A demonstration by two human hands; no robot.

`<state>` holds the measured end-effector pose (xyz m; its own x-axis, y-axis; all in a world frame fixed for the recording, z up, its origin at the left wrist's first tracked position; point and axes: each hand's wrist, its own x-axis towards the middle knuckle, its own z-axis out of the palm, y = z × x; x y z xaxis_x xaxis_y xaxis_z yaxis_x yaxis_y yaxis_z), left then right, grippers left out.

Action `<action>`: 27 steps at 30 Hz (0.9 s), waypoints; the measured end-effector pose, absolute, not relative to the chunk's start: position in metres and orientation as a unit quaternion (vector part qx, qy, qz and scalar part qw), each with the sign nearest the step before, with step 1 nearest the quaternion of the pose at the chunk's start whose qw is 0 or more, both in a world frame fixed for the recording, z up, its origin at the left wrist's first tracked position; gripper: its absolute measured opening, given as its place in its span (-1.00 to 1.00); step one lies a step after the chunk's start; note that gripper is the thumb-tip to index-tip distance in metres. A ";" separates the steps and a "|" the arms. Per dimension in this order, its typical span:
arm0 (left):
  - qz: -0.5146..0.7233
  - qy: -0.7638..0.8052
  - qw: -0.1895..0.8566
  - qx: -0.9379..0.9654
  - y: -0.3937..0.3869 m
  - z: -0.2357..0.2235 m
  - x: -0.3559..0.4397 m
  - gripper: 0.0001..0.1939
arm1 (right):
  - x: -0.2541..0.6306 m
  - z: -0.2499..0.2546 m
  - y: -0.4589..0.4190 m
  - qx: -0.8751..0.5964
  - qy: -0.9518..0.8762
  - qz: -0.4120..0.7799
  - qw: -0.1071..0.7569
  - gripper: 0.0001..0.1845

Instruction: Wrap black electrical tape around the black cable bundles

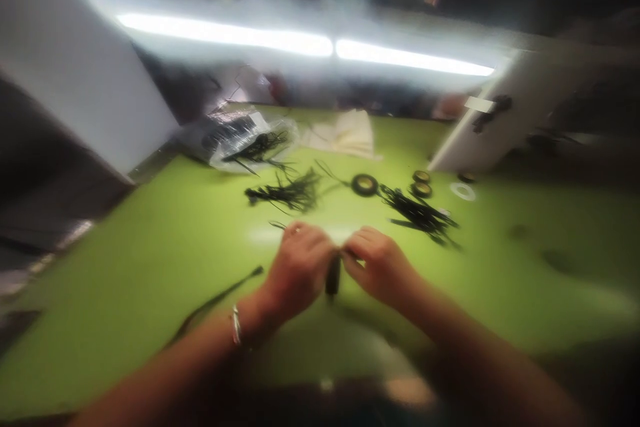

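Observation:
My left hand, with a bracelet at the wrist, is closed around a dark stick-like piece that points down toward the table's front edge. My right hand meets it at the upper end, thumb and finger pinched together. What the right fingertips hold is too small and blurred to name. A thin black loop shows just behind the left knuckles. Left of that hand, a black cable with a thicker tip lies on the green table. Beyond both hands are a bundle of black wires and another black bundle.
Rolls of black tape and a white ring lie behind the bundles. Farther back are a see-through plastic bag with dark contents and pale cloth or paper. White panels flank the table under a lit tube lamp.

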<state>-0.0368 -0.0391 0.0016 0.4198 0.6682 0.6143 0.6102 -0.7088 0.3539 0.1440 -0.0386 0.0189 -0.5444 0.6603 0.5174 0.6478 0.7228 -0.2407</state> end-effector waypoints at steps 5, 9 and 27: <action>0.435 0.404 0.100 0.798 -0.039 0.006 -0.036 -0.90 | 0.143 0.018 -0.039 -0.369 -0.874 0.002 0.317 -0.81; 0.530 0.392 0.028 0.751 -0.047 0.010 -0.039 -0.81 | 0.146 0.021 -0.036 -0.393 -0.847 0.002 0.357 -0.83; 0.385 0.439 0.616 0.529 -0.041 0.010 -0.035 -0.82 | 0.139 0.020 -0.043 -0.351 -0.871 -0.081 0.335 -0.77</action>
<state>-0.0346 -0.0407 0.0099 0.3175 0.9388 -0.1336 -0.0097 0.1441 0.9895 0.1391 -0.0428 0.0199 -0.5294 0.5575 0.6395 0.6655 0.7404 -0.0946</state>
